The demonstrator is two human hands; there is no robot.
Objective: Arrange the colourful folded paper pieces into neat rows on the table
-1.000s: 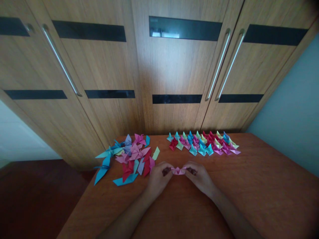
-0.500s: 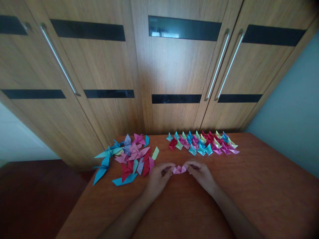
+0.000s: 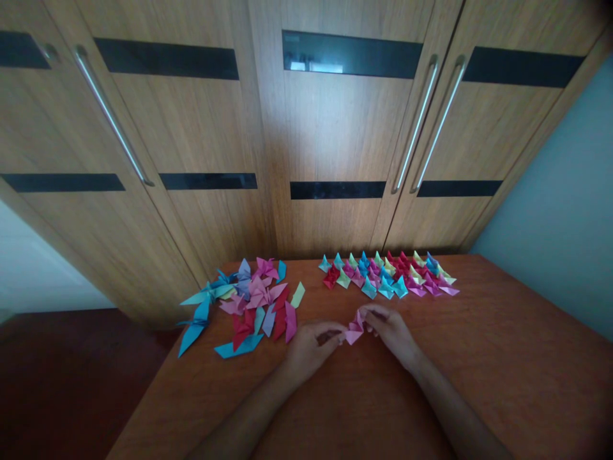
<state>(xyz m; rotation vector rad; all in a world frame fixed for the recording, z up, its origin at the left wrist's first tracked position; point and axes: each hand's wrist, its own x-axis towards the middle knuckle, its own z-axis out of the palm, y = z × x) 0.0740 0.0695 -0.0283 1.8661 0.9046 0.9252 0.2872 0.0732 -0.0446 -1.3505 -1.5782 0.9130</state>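
In the head view, the only one we have, we see the left hand (image 3: 311, 350) and the right hand (image 3: 390, 330) both pinching one small pink folded paper (image 3: 355, 331) between thumb and fingers. The piece lies between the two sets of fingertips, above the near part of the counter (image 3: 502, 370), tilted so that its right end stands higher than its left. We cannot tell whether its lower edge touches the wood.

As we judge it, the main danger is tearing: with a grip at each end, an uneven pull would strain the creases. Squeezing too hard could crush the points, and a loose pinch on so small an end could let the paper slip or spring out of its folds.

We would also watch the magenta folded piece (image 3: 290, 321) just beside the left hand, at the edge of the heap of larger folded papers (image 3: 261, 294); a sideways sweep of the wrist could knock it. Farther back, the rows of small pointed paper shapes (image 3: 387, 289) stand close together, so a careless forward reach by the right hand could topple several.
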